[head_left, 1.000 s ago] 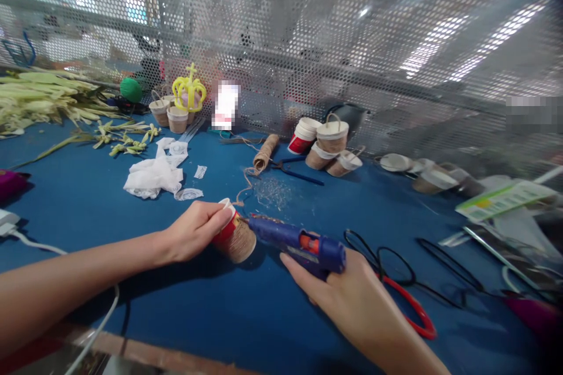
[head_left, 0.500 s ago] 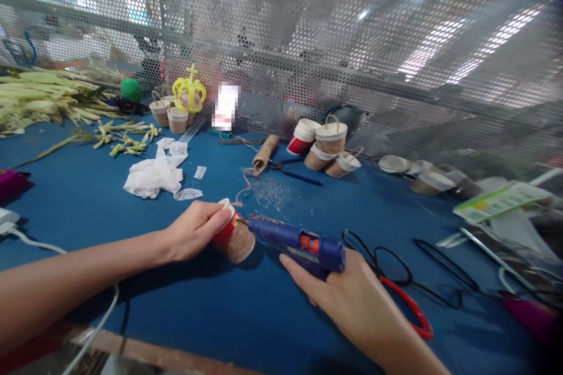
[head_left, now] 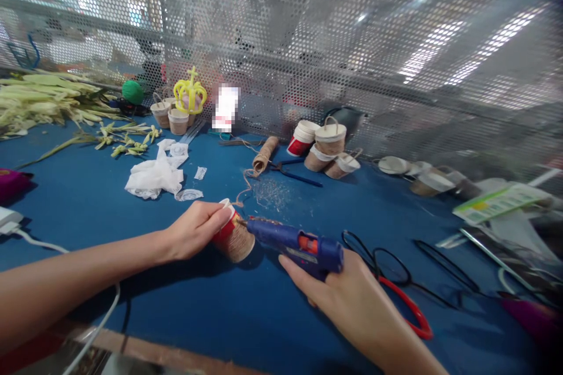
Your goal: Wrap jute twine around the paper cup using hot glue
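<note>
My left hand (head_left: 200,229) is closed on a small red and white paper cup (head_left: 237,244), gripping it near the rim. Brown twine wraps the cup's lower part, and it lies tilted on its side. In my right hand (head_left: 341,287) is a blue glue gun (head_left: 292,244) with an orange part showing in its body. Its nozzle touches or nearly touches the cup beside the edge of the wound twine. A loose strand runs from the cup back to a roll of twine (head_left: 264,154) on the blue table (head_left: 189,310).
Behind the twine lie dark pliers (head_left: 299,176). Twine-wrapped cups (head_left: 331,139) stand at the back. White lace cloth (head_left: 153,177) and corn husks (head_left: 48,96) are on the left. Red-handled scissors (head_left: 409,307) and black cord lie by my right wrist. A perforated metal screen (head_left: 272,29) rises behind.
Almost nothing differs. Both hands keep their holds, and the glue gun's nozzle stays at the same place on the cup.
</note>
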Demonstrator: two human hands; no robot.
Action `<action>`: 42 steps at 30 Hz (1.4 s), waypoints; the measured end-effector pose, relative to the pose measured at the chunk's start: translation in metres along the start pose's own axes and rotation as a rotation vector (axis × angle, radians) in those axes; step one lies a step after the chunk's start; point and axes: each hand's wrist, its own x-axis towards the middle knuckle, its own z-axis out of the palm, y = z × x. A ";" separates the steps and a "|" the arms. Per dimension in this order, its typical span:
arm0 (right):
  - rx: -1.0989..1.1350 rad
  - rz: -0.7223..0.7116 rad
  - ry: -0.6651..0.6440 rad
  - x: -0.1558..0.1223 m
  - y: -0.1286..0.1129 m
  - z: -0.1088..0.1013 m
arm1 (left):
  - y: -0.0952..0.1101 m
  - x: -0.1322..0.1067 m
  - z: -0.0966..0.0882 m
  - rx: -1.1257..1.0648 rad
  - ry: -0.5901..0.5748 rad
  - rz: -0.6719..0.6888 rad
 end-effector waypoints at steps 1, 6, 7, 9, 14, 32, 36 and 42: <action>-0.004 0.000 -0.006 0.000 0.001 0.000 | 0.000 0.000 0.000 0.007 0.002 0.007; -0.027 -0.010 -0.008 0.000 0.000 0.000 | -0.002 -0.001 -0.001 0.009 0.004 0.038; -0.025 -0.008 -0.010 -0.001 -0.001 0.000 | -0.002 -0.001 -0.001 0.006 0.005 0.041; -0.012 -0.010 -0.013 -0.001 -0.001 0.000 | -0.002 -0.001 0.000 -0.001 0.013 0.044; 0.019 -0.047 -0.026 -0.003 -0.001 0.001 | -0.002 0.000 0.000 -0.011 0.014 0.048; 0.175 0.136 -0.082 0.004 0.004 -0.013 | -0.006 0.004 0.001 -0.193 0.041 -0.007; 0.208 0.071 0.084 0.019 0.019 -0.029 | -0.003 0.004 0.000 -0.193 0.085 -0.017; 0.414 0.254 0.205 0.058 0.045 -0.046 | 0.000 0.005 -0.002 -0.200 0.116 -0.018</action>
